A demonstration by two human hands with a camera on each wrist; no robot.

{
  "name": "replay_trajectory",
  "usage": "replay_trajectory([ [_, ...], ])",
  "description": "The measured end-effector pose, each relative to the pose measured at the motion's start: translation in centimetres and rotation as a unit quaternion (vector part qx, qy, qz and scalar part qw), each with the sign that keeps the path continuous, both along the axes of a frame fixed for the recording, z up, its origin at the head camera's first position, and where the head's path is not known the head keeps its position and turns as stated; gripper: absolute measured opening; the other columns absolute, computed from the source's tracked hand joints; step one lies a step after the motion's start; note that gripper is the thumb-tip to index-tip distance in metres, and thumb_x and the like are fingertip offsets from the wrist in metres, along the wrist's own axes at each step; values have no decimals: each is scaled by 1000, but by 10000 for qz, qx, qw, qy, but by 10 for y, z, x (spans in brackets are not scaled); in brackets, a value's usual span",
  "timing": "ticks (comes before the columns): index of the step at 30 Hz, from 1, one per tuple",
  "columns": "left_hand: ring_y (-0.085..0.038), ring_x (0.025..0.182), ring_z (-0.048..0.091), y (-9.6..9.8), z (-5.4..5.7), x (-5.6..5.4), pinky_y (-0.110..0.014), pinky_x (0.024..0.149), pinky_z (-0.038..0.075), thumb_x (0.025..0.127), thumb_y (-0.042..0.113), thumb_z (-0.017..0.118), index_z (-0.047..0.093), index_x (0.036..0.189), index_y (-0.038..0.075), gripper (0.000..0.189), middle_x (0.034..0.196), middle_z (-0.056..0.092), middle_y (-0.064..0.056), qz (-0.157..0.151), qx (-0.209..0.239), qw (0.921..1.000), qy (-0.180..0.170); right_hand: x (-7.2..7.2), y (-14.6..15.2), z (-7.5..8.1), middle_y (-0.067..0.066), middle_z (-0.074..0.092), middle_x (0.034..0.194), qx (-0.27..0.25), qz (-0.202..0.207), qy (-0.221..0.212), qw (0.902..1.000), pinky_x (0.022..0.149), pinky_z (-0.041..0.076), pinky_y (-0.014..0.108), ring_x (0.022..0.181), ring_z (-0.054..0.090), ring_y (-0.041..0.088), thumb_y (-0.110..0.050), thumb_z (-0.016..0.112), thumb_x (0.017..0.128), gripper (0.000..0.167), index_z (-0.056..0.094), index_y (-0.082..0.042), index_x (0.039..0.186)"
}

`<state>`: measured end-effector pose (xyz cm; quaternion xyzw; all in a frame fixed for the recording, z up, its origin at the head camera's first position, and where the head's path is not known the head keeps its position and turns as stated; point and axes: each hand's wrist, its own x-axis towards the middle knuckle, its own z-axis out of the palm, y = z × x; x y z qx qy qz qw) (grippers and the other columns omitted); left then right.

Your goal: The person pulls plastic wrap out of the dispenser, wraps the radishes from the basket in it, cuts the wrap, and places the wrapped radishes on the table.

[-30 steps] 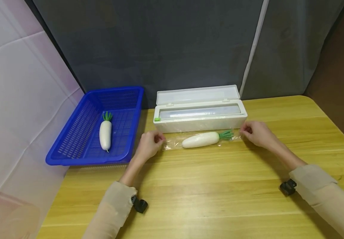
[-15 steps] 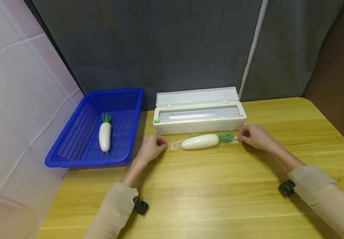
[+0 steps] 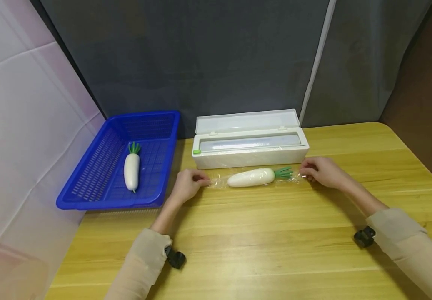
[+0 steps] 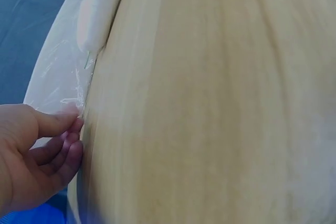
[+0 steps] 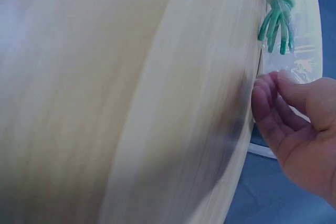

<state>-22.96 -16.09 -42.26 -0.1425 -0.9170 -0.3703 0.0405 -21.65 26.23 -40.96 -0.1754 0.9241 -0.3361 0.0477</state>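
Note:
A white radish (image 3: 251,177) with green stalks lies on the table, wrapped in clear plastic wrap (image 3: 219,181) that sticks out past both its ends. My left hand (image 3: 189,183) pinches the wrap beyond the radish's tip between thumb and fingers. At the stalk end my right hand (image 3: 322,171) pinches the other end of the wrap. In the left wrist view the thumb and fingertips of the left hand (image 4: 44,150) meet at the film's edge. The right wrist view shows the green stalks (image 5: 277,27) under film just past the right fingertips.
Right behind the radish stands a white wrap dispenser box (image 3: 251,158), its lid (image 3: 247,121) raised and a green slider (image 3: 197,152) at its left. A blue plastic basket (image 3: 112,204) at the left holds another white radish (image 3: 131,171). A dark curtain (image 3: 201,58) hangs behind the table.
The wrap ends beside the radish have been drawn narrower than a second ago. Both hands have shifted only slightly, and the radish has stayed nearly in place.

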Motion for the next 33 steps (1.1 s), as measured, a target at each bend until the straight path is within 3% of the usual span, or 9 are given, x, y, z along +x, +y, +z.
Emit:
replay_trajectory([
  [5, -24, 86, 67, 0, 3, 2, -36, 78, 51, 88, 12, 79, 79, 87, 2, 9, 85, 75, -7, 102, 86, 9998, -135, 0, 4, 0, 4, 62, 75, -104, 47, -16, 9999, 60, 53, 28, 70, 60, 17, -5, 55, 104, 17, 66, -1, 92],
  [13, -17, 71, 61, -2, 3, 1, -27, 65, 48, 101, 12, 61, 76, 91, -2, 22, 82, 72, -10, 503, 409, 9975, -276, 2, 7, 1, 2, 62, 76, 50, -197, 432, 9989, 64, 46, 28, 70, 55, 15, -16, 57, 105, 20, 70, -3, 99],
  [19, -28, 79, 63, -1, 2, 0, -36, 73, 50, 99, 10, 62, 71, 99, -5, 18, 87, 70, -17, 894, 701, 9929, 358, 2, 7, 6, 7, 68, 85, -112, -346, 1009, 9942, 68, 46, 27, 76, 57, 18, -17, 59, 103, 20, 72, -1, 102],
  [25, -36, 90, 64, 0, 3, -2, -44, 81, 52, 97, 5, 64, 64, 106, -8, 16, 100, 63, -24, 1003, 1283, 9795, 1185, -1, 1, 15, 11, 71, 91, -370, -450, 1327, 9894, 69, 48, 20, 80, 62, 20, -15, 60, 103, 20, 73, 0, 106],
  [33, -46, 103, 59, 0, 2, -4, -52, 85, 54, 96, 4, 67, 51, 124, -14, 36, 116, 53, -32, 864, 1786, 9695, 1437, -9, -9, 28, 14, 70, 89, -542, -419, 1439, 9872, 69, 47, 17, 79, 63, 22, -14, 62, 101, 18, 71, 0, 106],
])
